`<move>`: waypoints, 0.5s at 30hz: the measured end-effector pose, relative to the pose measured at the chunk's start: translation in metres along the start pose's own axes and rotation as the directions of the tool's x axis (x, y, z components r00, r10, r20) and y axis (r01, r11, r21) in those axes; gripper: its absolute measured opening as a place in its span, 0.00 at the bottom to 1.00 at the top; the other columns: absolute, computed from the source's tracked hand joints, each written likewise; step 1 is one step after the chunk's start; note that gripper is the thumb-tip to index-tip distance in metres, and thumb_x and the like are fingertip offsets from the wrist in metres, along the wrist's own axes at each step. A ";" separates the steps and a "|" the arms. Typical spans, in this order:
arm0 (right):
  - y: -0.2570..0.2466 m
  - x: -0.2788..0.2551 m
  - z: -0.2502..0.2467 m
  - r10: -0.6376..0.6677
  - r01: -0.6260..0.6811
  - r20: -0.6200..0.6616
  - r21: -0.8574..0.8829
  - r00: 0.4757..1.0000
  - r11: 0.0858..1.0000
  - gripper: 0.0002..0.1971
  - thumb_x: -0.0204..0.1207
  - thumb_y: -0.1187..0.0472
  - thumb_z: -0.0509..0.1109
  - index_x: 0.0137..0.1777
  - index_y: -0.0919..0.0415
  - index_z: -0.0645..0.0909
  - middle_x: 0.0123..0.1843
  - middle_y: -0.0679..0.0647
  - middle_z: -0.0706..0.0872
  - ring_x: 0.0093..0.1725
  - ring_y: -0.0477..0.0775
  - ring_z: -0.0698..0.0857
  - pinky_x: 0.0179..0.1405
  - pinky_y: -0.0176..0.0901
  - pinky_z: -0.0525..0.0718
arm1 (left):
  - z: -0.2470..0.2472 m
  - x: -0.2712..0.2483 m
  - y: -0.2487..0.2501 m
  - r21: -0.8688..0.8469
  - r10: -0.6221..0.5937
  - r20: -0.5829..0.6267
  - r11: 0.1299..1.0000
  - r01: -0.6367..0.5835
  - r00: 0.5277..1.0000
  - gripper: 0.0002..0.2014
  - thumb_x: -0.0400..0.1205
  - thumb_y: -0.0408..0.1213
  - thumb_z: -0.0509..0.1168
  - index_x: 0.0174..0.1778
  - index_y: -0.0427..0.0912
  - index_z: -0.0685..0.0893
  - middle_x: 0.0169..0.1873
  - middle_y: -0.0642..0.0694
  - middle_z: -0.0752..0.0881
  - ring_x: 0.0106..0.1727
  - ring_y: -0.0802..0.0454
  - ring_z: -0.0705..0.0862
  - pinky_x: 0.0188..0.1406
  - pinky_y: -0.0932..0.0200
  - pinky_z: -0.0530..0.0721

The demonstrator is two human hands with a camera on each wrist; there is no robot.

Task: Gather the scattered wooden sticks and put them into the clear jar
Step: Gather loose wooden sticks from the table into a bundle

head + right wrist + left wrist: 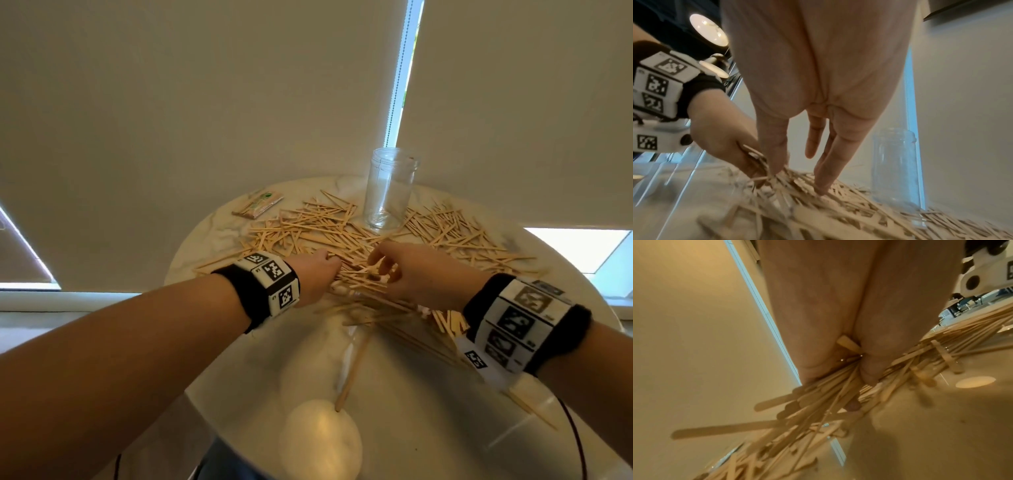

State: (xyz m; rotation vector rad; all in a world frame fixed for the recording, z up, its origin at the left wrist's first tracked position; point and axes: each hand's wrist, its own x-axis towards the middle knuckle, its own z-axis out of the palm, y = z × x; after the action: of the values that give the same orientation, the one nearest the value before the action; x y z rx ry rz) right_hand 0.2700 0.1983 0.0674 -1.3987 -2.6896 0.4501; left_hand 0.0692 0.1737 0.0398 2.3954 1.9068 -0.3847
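Note:
Several flat wooden sticks lie scattered over the round marble table. The clear jar stands upright among them at the back, empty apart from a trace at its bottom. My left hand grips a bundle of sticks in the middle of the pile, its fingers curled round them. Just to its right, my right hand reaches down with straight fingers whose tips press into the pile of sticks. The jar stands beyond that hand, to its right.
A packet of sticks lies at the table's back left. One long stick points toward the near edge, where a bright lamp reflection shows. More sticks spread to the right of the jar. Closed blinds hang right behind the table.

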 end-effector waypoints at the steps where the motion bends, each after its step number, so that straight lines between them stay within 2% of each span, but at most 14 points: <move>1: 0.002 -0.003 -0.004 -0.001 0.001 0.021 0.029 1.000 1.000 0.27 0.76 0.51 0.76 0.73 0.42 0.73 0.64 0.44 0.82 0.57 0.46 0.83 0.58 0.45 0.85 | -0.003 0.000 0.000 0.001 0.002 0.007 1.000 -0.002 1.000 0.16 0.84 0.28 0.58 0.68 0.39 0.69 0.62 0.38 0.75 0.54 0.39 0.82 0.45 0.48 0.82; 3: 0.004 -0.010 -0.010 -0.013 0.011 0.102 0.023 0.995 1.000 0.34 0.74 0.48 0.78 0.78 0.39 0.67 0.70 0.44 0.78 0.62 0.47 0.82 0.61 0.48 0.85 | -0.011 -0.002 0.002 -0.010 0.004 -0.005 1.000 -0.004 1.000 0.14 0.85 0.28 0.57 0.66 0.41 0.69 0.56 0.40 0.81 0.50 0.41 0.82 0.43 0.48 0.83; 5: 0.005 -0.015 -0.013 -0.014 0.018 0.159 -0.027 0.987 0.999 0.42 0.72 0.43 0.78 0.83 0.38 0.59 0.78 0.47 0.69 0.68 0.52 0.80 0.66 0.52 0.83 | -0.017 -0.002 0.004 -0.030 0.009 0.000 1.000 -0.009 1.000 0.15 0.83 0.26 0.57 0.65 0.42 0.68 0.50 0.41 0.83 0.46 0.42 0.82 0.39 0.48 0.85; 8: 0.005 -0.013 -0.015 -0.019 0.026 0.092 -0.076 0.996 0.997 0.45 0.74 0.42 0.76 0.86 0.40 0.55 0.84 0.50 0.58 0.74 0.55 0.76 0.71 0.52 0.80 | -0.025 -0.001 0.005 -0.030 0.019 -0.020 0.999 -0.020 1.000 0.16 0.81 0.24 0.56 0.63 0.42 0.70 0.50 0.40 0.83 0.48 0.40 0.83 0.47 0.43 0.87; 11: 0.005 -0.002 -0.014 -0.015 0.020 0.032 -0.152 0.999 0.988 0.40 0.76 0.47 0.77 0.85 0.42 0.61 0.82 0.50 0.66 0.72 0.56 0.78 0.71 0.52 0.80 | -0.027 -0.001 0.004 -0.045 0.021 -0.073 0.999 -0.025 0.997 0.12 0.81 0.26 0.54 0.56 0.44 0.69 0.50 0.41 0.81 0.48 0.41 0.81 0.49 0.44 0.85; 13: 0.006 0.005 -0.013 -0.024 0.028 0.023 -0.196 0.999 0.980 0.36 0.76 0.49 0.77 0.83 0.43 0.66 0.77 0.50 0.76 0.69 0.55 0.80 0.69 0.52 0.80 | -0.028 -0.001 0.001 -0.047 0.022 -0.089 0.999 -0.026 0.996 0.07 0.83 0.28 0.54 0.52 0.45 0.69 0.50 0.43 0.79 0.47 0.44 0.79 0.48 0.48 0.83; 15: 0.007 0.011 -0.013 -0.025 0.021 -0.016 -0.207 1.000 0.978 0.31 0.78 0.50 0.75 0.80 0.43 0.71 0.70 0.49 0.81 0.65 0.54 0.81 0.66 0.51 0.81 | -0.029 -0.001 -0.005 -0.071 0.028 -0.109 0.997 -0.036 0.994 0.03 0.86 0.34 0.54 0.52 0.45 0.71 0.50 0.43 0.80 0.47 0.44 0.80 0.50 0.47 0.83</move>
State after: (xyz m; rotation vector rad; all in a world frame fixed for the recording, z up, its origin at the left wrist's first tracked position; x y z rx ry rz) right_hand 0.2719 0.2140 0.0766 -1.4094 -2.8020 0.1573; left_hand 0.0691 0.1798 0.0689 2.4425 1.8859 -0.1840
